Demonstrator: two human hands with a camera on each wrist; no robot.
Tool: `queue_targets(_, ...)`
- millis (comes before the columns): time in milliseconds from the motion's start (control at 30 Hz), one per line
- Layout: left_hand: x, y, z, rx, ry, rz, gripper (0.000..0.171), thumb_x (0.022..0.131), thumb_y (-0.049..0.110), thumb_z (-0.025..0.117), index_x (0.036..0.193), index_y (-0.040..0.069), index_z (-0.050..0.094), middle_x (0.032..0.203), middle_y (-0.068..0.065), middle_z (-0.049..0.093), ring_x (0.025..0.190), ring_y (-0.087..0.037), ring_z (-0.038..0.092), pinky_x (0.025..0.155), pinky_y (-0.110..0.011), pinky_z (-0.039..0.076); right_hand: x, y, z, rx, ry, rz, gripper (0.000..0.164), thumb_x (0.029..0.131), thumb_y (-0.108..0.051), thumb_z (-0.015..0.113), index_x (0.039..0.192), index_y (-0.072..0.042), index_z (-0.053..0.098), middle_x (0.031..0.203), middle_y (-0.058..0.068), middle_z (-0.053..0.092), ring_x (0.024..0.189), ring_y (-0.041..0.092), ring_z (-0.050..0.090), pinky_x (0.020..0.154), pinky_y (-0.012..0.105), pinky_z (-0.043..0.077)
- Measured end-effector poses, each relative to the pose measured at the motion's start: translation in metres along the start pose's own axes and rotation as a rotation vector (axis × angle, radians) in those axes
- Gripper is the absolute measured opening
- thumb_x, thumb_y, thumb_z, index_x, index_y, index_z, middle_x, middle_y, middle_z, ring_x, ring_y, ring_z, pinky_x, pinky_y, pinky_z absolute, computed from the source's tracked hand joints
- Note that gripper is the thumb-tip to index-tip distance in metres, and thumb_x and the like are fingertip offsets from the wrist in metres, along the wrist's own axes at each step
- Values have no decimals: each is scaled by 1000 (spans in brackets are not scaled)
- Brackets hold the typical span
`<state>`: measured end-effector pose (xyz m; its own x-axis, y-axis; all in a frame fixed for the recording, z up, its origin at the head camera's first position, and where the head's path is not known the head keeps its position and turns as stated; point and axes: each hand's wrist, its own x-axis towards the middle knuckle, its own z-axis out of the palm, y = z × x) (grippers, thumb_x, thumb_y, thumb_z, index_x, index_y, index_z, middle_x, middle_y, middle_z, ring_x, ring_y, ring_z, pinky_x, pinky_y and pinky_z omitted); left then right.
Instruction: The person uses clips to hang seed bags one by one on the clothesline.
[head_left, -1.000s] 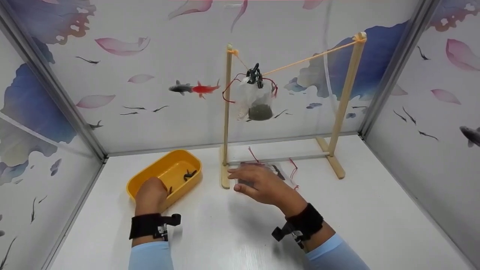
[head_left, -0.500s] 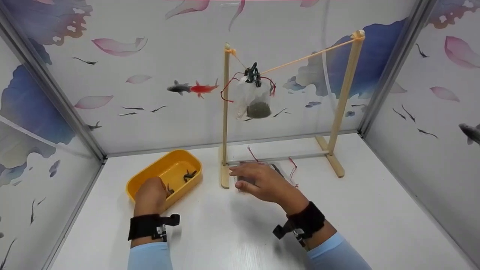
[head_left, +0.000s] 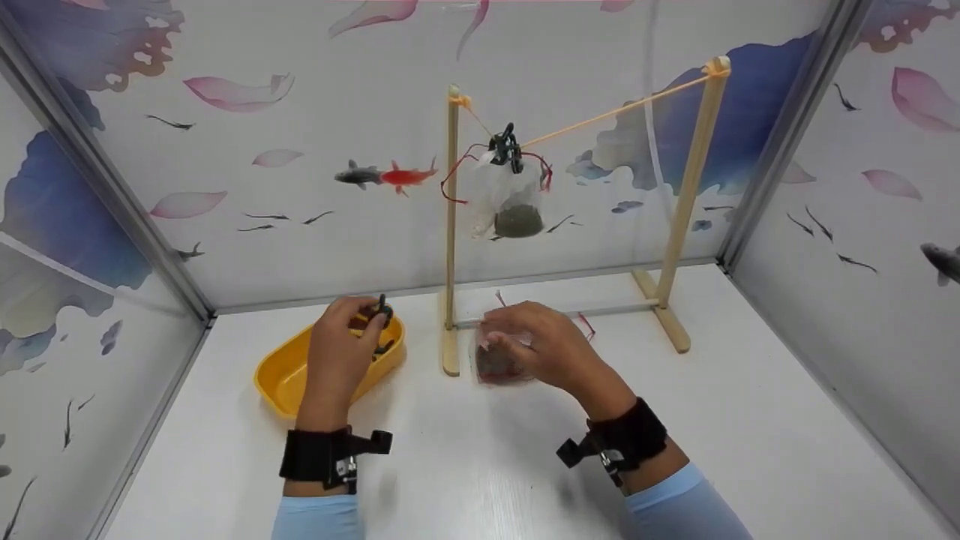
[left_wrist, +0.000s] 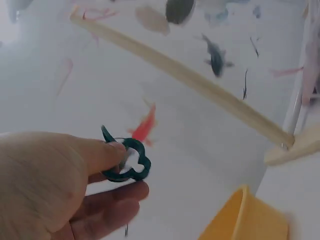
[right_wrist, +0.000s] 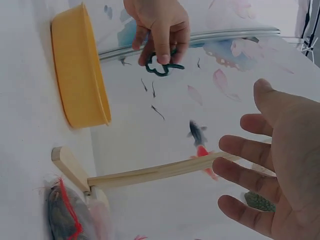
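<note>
My left hand (head_left: 337, 349) is above the yellow tray (head_left: 279, 388), pinching a dark green plastic spring clip (left_wrist: 144, 162) between thumb and fingers. The clip has a scalloped, flower-like outline with short handles. More dark clips (head_left: 384, 349) lie in the tray, partly hidden by the hand. My right hand (head_left: 551, 352) hovers with spread, slightly bent fingers and nothing in its grasp. Beneath it a clear drawstring pouch (head_left: 496, 367) with dark contents and red strings lies on the table, mostly covered by the hand.
Behind the hands stands a wooden frame with a left post (head_left: 452, 225) and a right post (head_left: 694, 187). An orange cord (head_left: 615, 118) sags between them. A white pouch (head_left: 491, 195) with dark green contents hangs from it by dark clips (head_left: 507, 150). Printed panels enclose the table.
My left hand has come up out of the tray, moving right and away from me, with a clip now pinched in it. The right hand has lifted slightly and shifted right.
</note>
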<state>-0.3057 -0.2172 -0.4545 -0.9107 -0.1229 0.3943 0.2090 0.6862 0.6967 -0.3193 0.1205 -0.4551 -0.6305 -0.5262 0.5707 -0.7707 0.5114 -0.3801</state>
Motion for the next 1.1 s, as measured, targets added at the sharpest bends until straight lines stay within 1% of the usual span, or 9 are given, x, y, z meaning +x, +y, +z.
queue_targets(133,-13,38,22,-30,115,261,28,100,9,87,126,4,81,108,-10,79,96,-23,79,75,-34,67,0,-5,-5,47,43,90,32,112,-29,75,136,-10,80,132,7,83,119,30,79,99,53,66)
queue_targets(200,-20,53,33,-13,157,396,27,96,5,90,122,3,82,102,-9,80,91,-21,78,69,-32,64,2,-9,-6,120,39,129,32,111,-30,75,135,-9,80,130,8,83,115,30,81,96,52,68)
queue_targets(267,-26,65,43,15,185,517,27,94,4,91,120,2,83,99,-9,80,89,-20,77,68,-31,64,3,-13,-6,199,29,161,33,110,-31,77,135,-8,80,127,9,84,112,29,81,93,50,68)
queue_targets(333,-31,75,51,39,203,604,27,92,3,93,118,2,83,98,-9,80,88,-20,77,71,-31,65,5,-17,-5,264,18,188,36,107,-32,81,134,-8,81,123,8,84,108,26,82,90,45,69)
queue_targets(400,-35,80,57,60,220,657,27,91,2,94,116,1,83,97,-9,80,87,-18,76,74,-31,66,6,-22,-4,298,8,209,36,105,-33,83,131,-9,82,117,7,84,104,23,82,86,41,68)
queue_targets(533,-40,84,63,71,248,694,29,88,1,97,114,0,82,95,-8,80,85,-17,74,77,-31,66,8,-28,-1,334,11,231,31,102,-34,87,123,-11,85,109,4,84,97,19,81,82,34,67)
queue_targets(733,-43,88,65,97,241,731,29,88,6,98,112,3,81,93,-7,78,85,-19,71,79,-28,66,6,-33,1,352,89,244,28,100,-29,90,120,-9,84,104,3,84,93,17,81,79,30,67)
queue_targets(967,-46,93,71,105,229,744,31,87,2,98,113,4,82,94,-6,78,85,-19,69,83,-26,67,3,-35,-1,323,125,190,27,100,-27,91,116,-7,83,102,6,83,91,17,82,78,36,70)
queue_targets(1100,-45,93,78,60,256,710,28,88,4,98,110,5,81,93,-7,76,85,-19,70,79,-29,66,4,-31,-6,286,171,182,26,103,-27,88,117,-5,82,102,7,83,91,19,82,78,39,70)
